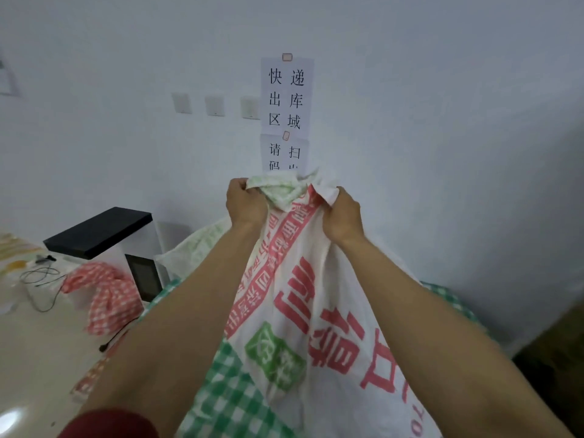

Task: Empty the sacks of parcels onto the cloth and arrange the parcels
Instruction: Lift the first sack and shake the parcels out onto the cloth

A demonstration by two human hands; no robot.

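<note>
A white woven sack (319,311) with red and green printing hangs lifted in front of me, bottom end up. My left hand (245,205) grips the bunched corner of the sack at the top left. My right hand (341,216) grips the other bunched corner at the top right. Under the sack lies a green-and-white checked cloth (227,396). A second white sack (196,248) with faint green print lies behind my left forearm against the wall. No parcels show; the sack hides whatever is below it.
To the left are a black-topped white appliance (104,235), a crumpled red checked cloth (107,295) and cables (41,279) on a pale surface. Paper signs (286,96) hang on the white wall ahead. A dark gap (553,358) lies at the right.
</note>
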